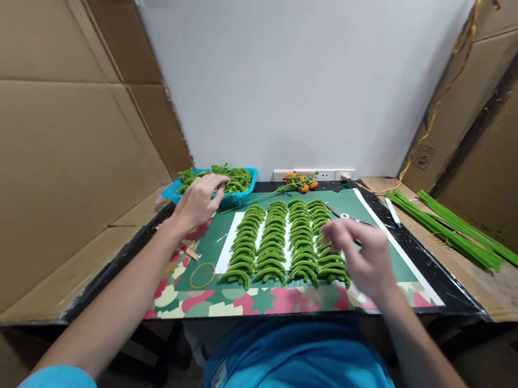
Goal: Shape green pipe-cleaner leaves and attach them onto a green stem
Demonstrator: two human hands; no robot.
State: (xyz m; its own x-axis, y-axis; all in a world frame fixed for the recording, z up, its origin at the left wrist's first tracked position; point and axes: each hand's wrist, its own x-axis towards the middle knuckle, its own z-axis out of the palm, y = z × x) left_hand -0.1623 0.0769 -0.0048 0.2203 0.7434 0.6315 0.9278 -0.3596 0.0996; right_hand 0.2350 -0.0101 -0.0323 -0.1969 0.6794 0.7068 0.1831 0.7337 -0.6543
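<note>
My left hand (200, 199) is over the near edge of a blue plastic basket (239, 200) heaped with fuzzy green pipe-cleaner pieces (239, 179). Its thumb is apart from the bent fingers, and I see nothing held between them. My right hand (362, 254) hovers by the rightmost column, fingers curled together; anything inside them is hidden or too small to make out. Between the hands, curved green pipe-cleaner pieces (273, 243) lie in several neat columns on white paper (225, 251). My right hand partly covers the column nearest it.
Orange pipe-cleaner flowers (301, 181) lie at the back by a power strip (331, 176). Scissors (335, 213) are partly hidden behind my right hand. A yellow ring (202, 275) lies front left. Long green stems (451, 234) lie right. Cardboard walls (53, 120) flank the table.
</note>
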